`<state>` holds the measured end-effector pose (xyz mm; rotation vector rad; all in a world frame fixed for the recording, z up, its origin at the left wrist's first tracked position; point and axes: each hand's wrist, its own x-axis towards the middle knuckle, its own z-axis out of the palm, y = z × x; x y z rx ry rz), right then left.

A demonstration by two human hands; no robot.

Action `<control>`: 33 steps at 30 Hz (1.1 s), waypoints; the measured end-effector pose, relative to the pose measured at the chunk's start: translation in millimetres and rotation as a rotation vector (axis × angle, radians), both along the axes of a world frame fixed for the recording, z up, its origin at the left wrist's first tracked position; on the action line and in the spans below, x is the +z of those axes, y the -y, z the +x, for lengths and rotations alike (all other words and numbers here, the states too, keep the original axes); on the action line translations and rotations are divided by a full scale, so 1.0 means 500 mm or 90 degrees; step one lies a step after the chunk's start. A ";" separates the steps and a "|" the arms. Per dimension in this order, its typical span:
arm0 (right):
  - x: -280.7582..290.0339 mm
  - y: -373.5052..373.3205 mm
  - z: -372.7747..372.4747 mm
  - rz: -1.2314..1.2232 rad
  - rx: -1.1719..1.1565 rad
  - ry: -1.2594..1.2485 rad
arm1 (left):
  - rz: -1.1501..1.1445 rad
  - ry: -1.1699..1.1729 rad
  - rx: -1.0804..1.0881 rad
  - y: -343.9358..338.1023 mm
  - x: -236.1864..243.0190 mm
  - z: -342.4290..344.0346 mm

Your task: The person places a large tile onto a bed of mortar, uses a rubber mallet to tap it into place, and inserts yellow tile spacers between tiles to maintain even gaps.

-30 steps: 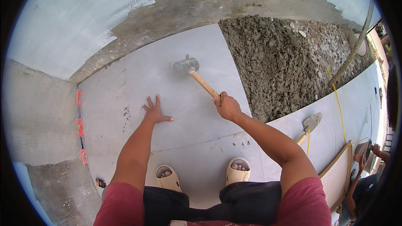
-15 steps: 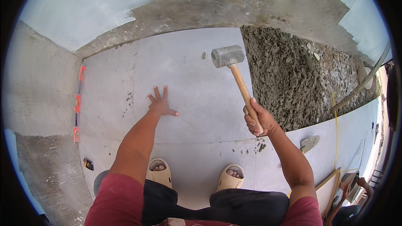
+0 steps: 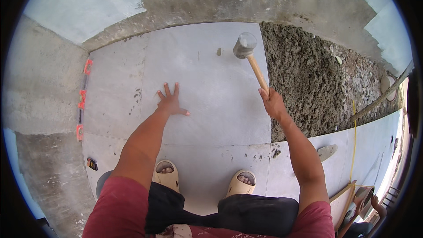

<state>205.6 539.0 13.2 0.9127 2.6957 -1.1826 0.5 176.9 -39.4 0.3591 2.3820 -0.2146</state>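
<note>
My right hand (image 3: pixel 274 104) is wrapped round the wooden handle of a rubber mallet (image 3: pixel 245 46). Its dark grey head is over the far right part of a large light grey floor tile (image 3: pixel 211 119); I cannot tell whether it touches. With fingers spread, my left hand (image 3: pixel 171 102) rests on the left half of that same tile. Wet grey mortar (image 3: pixel 299 75) borders the tile's right edge. A few dark mortar crumbs lie near the tile joints.
A red-ended spirit level (image 3: pixel 82 99) lies along the left wall. A trowel (image 3: pixel 327 152) rests on the tiles to my right, near a yellow string (image 3: pixel 354 145). Beyond the mortar are a pole (image 3: pixel 383 97) and rubble. Another person's arms (image 3: pixel 376 207) show at lower right.
The mallet head has swung, turning its face toward the far side, and my right hand has moved farther away from me. My left hand stays spread on the tile.
</note>
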 end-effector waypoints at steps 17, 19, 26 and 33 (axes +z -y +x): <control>0.112 0.155 0.193 -0.130 0.109 -0.212 | -0.075 0.041 -0.191 0.058 0.053 0.076; 0.065 0.182 0.246 -0.211 0.122 -0.322 | -0.145 0.057 -0.230 0.047 0.092 0.100; 0.071 0.144 0.216 -0.050 0.250 0.010 | -0.141 0.031 -0.196 0.054 0.077 0.131; -0.019 0.148 0.332 -0.050 0.151 -0.023 | -0.132 0.032 -0.194 0.026 0.079 0.128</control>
